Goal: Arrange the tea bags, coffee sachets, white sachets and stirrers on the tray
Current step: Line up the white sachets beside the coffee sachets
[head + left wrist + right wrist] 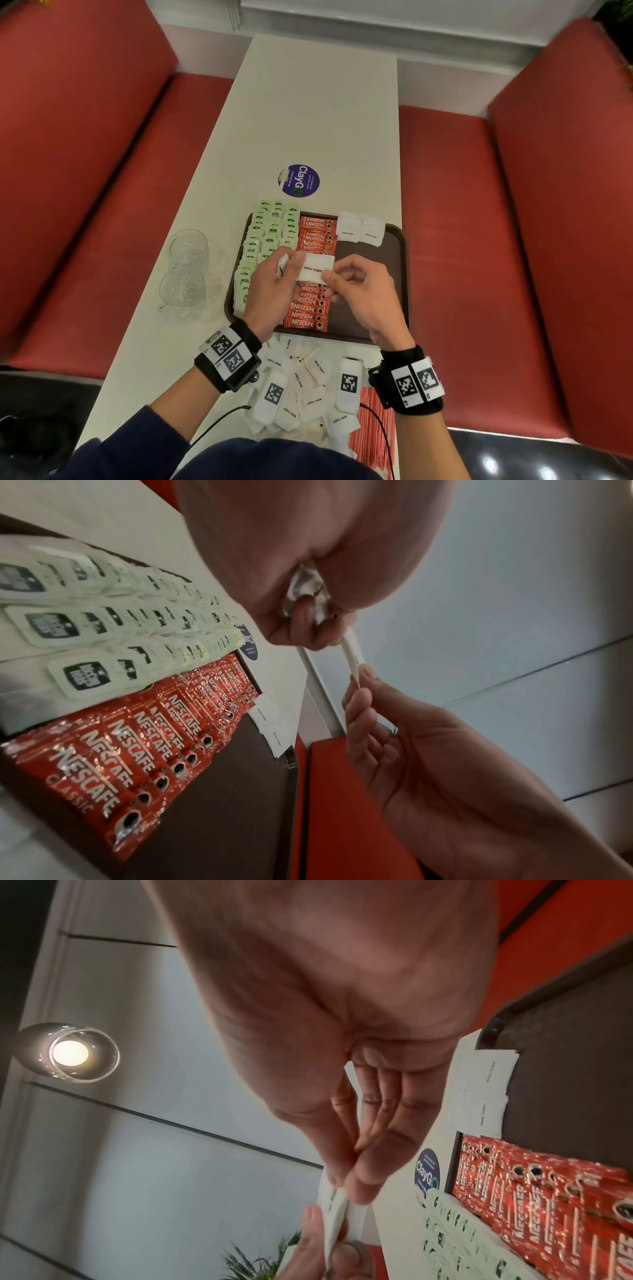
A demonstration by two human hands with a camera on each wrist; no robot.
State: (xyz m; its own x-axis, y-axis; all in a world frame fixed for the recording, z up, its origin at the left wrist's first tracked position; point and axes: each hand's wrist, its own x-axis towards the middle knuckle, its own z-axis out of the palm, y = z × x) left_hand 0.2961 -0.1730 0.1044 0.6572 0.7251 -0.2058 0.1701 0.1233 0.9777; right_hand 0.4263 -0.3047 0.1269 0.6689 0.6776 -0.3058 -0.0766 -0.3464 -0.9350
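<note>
Hovering above the dark tray (394,274), one white sugar sachet (315,269) pinched between right hand (363,294) and left hand (274,291), the left gripping spare sachets too, with green tea bags (263,240), red coffee sachets (313,270), two placed white sachets (359,228) below, loose sachets (308,387) and red stirrers (371,428) nearer on the table (308,120)

Hands hide mid-tray coffee sachets (310,301) (stirrers (371,442) cut off below).

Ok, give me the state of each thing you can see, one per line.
Tea bags: rowed on tray's left.
Coffee sachets: one column, tray middle.
Held sugar sachet: pinched by left hand and right hand.
Two sugar sachets: at tray's far edge.
Stirrers: off tray.
</note>
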